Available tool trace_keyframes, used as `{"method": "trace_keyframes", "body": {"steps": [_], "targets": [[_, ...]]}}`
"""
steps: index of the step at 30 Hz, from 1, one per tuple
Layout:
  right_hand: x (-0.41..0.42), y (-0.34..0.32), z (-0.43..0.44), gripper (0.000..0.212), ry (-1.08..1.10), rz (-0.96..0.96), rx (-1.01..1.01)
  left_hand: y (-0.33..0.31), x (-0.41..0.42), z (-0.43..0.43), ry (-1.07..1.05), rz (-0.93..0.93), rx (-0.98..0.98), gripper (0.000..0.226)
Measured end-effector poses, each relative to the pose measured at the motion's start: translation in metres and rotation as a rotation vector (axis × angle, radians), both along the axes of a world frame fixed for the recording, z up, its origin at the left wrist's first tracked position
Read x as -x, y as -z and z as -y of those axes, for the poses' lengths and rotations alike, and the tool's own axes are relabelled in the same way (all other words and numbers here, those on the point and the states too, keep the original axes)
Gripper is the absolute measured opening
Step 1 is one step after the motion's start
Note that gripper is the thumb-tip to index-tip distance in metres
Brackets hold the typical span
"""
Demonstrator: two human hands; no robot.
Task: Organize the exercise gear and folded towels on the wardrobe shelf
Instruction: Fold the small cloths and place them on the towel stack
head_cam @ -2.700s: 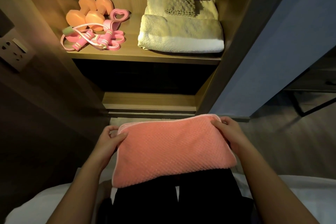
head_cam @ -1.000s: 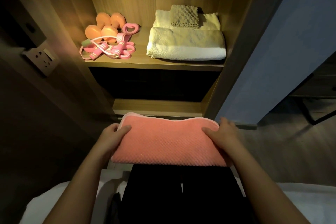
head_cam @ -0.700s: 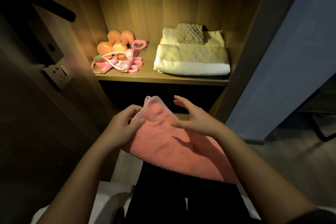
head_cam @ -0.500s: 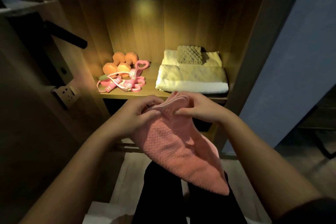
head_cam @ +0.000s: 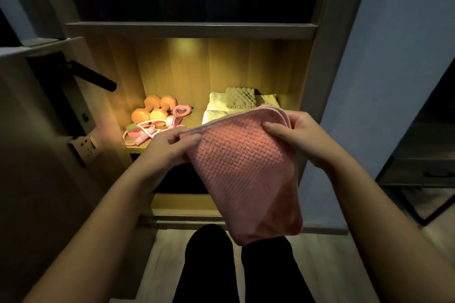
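Pink and waffle-textured, the folded towel (head_cam: 243,174) hung in the air in front of the lit wardrobe shelf (head_cam: 138,149), gripped along its top edge by both bare hands and drooping toward the person's dark trouser legs (head_cam: 209,265). The left hand (head_cam: 170,145) was pinched on the towel's left upper corner, thumb and fingertips pressed together over the piped hem. The right hand (head_cam: 295,133) was closed on the right upper corner, thumb laid across the front of the cloth and fingers wrapped behind the layered folds. The towel's top edge stood level with the shelf and hid part of what lay there.

On the shelf's left side sat two orange dumbbells (head_cam: 154,109) side by side, with a pink resistance band (head_cam: 157,129) tangled just in front of them and touching them; its heart-shaped loop lay toward the middle of the shelf. On the right side a stack of cream folded towels (head_cam: 216,108) rested, topped by a smaller knobbly washcloth (head_cam: 240,97); the pink towel covered the stack's front. The compartments above and below the lit shelf were dark. To the left a door stood open with a black lever handle (head_cam: 96,79), and a wall socket (head_cam: 86,146) sat below it. Pale wood flooring (head_cam: 327,265) showed beneath the legs.
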State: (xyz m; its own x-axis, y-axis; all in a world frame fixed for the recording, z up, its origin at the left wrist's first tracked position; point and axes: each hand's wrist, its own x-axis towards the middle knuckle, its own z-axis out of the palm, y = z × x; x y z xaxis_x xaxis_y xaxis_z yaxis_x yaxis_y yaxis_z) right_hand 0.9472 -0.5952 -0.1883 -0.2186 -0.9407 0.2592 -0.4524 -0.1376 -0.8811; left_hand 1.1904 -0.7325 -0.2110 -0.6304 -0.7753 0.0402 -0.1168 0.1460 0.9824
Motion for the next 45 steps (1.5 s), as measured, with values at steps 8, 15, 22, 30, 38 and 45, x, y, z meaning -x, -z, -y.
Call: {"method": "trace_keyframes", "body": {"steps": [8,15,22,30,38,45], "targets": [[-0.024,-0.021,-0.05,0.029,0.099,0.144,0.013,-0.042,-0.015,-0.049,0.032,-0.127,0.029,0.021],[-0.02,0.003,-0.046,0.034,0.168,0.251,-0.137,-0.026,-0.013,-0.031,0.037,-0.002,-0.024,0.026],[-0.008,0.162,0.005,0.028,0.407,0.256,-0.534,0.131,0.042,0.014,-0.064,0.386,-0.216,0.018],[0.0,0.243,0.025,0.03,0.543,0.256,-0.622,0.219,0.062,0.013,-0.088,0.526,-0.209,0.053],[-0.025,0.251,-0.026,0.06,0.194,-0.363,-0.495,0.23,-0.012,-0.032,0.359,0.729,0.536,0.064],[-0.053,0.257,-0.071,0.058,-0.157,-0.679,-0.53,0.229,-0.046,-0.065,0.57,0.868,0.818,0.056]]}}
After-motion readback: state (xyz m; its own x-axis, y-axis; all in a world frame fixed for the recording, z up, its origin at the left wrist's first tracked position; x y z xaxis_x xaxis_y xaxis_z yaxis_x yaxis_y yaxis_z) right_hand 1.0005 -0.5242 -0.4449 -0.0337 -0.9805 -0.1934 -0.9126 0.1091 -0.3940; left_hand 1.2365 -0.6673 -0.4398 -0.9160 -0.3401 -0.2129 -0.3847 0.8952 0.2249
